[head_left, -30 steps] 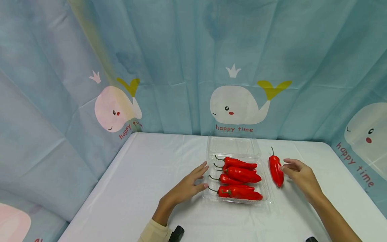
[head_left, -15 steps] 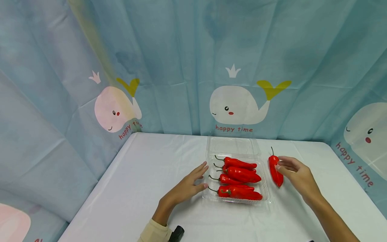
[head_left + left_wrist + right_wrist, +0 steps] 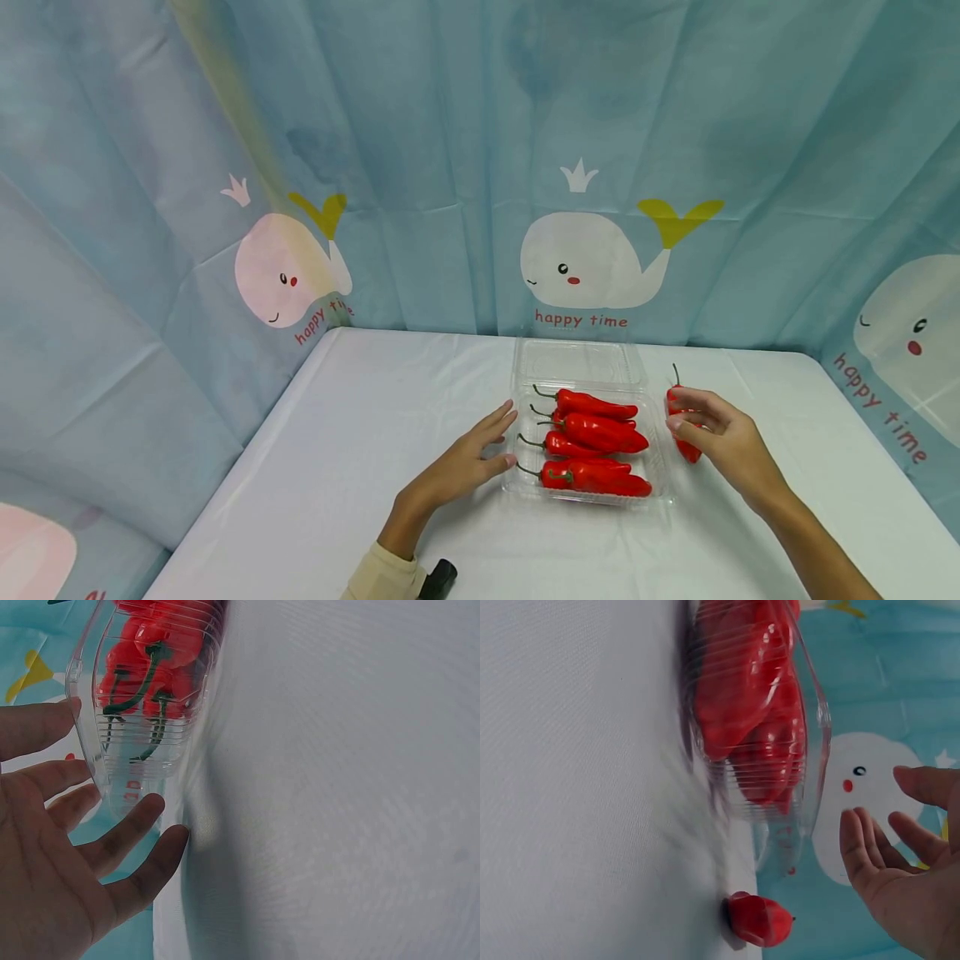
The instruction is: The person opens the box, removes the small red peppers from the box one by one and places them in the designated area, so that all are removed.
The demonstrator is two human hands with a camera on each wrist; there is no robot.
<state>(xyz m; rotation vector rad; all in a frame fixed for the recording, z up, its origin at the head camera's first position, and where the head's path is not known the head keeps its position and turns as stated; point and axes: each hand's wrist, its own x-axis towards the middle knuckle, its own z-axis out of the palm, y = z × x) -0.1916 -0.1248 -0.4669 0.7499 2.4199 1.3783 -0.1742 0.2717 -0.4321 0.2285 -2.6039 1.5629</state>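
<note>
Right hand just slid left over the loose red pepper, lower right of the frame — fingers loosely curved, nothing held, so it's not picked up yet. Left hand is spread by the clear container, also holding nothing.

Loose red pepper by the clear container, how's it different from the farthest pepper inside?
The loose pepper lies on the white cloth; the farthest pepper lies inside the container. The loose pepper's stem points away; the farthest pepper's points left. In the head view, the right grip partly hides the loose pepper but not the farthest pepper. Both are red.
</note>
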